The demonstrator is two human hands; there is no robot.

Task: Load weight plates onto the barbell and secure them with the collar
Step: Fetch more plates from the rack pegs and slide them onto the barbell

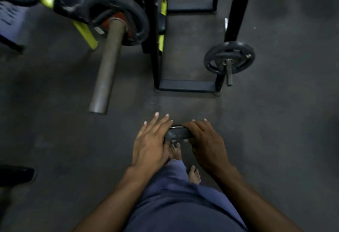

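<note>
Plate in hands: a small dark weight plate (178, 133) is held edge-up between both hands, low in the middle of the view, above the floor and the bare feet.
Right hand: the right hand (206, 142) has its grip closed on the right side of the plate, with fingers curled over the top edge and the thumb on the near face.
Left hand: the left hand (150, 142) lies flat against the left side of the plate, fingers straight and spread. It presses on the plate but does not wrap around it.
Feet: two bare feet (176, 152) show just under the plate, one nearer than the other.
Clothes: blue shorts (176, 200) fill the near middle.
Barbell: the barbell sleeve (108, 66) sticks out toward the hands from the far left. Its near end is bare and sits to the left of the left hand, apart from it.
Plates on the barbell: a big black plate (128, 20) sits at the far end of the sleeve, with a red part showing close to the bar.
Rack: a black frame (156, 57) stands on the floor, far from the hands, with yellow parts (86, 33) beside it on the left.
Stored plate: another small black plate (229, 58) hangs on a peg on the right side of the frame, well apart from the hands.
Floor: the dark grey floor (275, 121) is all around.
</note>
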